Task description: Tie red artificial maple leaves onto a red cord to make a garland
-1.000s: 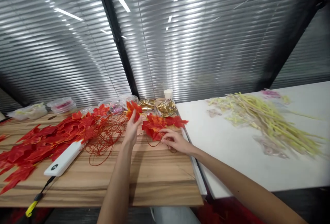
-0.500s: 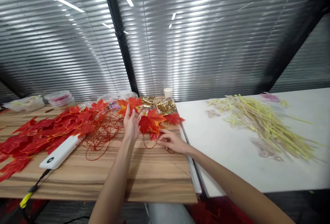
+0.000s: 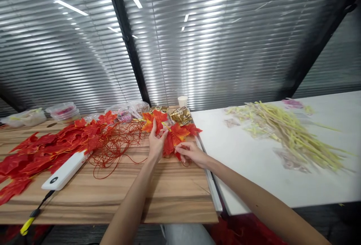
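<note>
My left hand (image 3: 158, 143) is closed on an orange-red artificial maple leaf (image 3: 154, 120), with the thumb lying over its front. Just right of it, more maple leaves (image 3: 177, 134) are bunched together over the wooden table. At their lower edge my right hand (image 3: 193, 155) pinches a thin red cord, part of which loops below the fingers; the exact grip point is hidden. A tangle of red cord (image 3: 118, 147) lies left of my left hand, and one strand runs toward it.
A heap of red maple leaves (image 3: 53, 145) and a white power bank (image 3: 66, 171) with a cable lie at left. Gold wrappers (image 3: 181, 116), a paper cup (image 3: 182, 101) and plastic tubs (image 3: 63, 111) stand behind. Yellow stems (image 3: 293, 132) lie on the white table (image 3: 248, 185).
My left hand has moved right with its leaf, up to the bunched leaves, and its fingers have closed. The right hand has shifted slightly right, still pinched.
</note>
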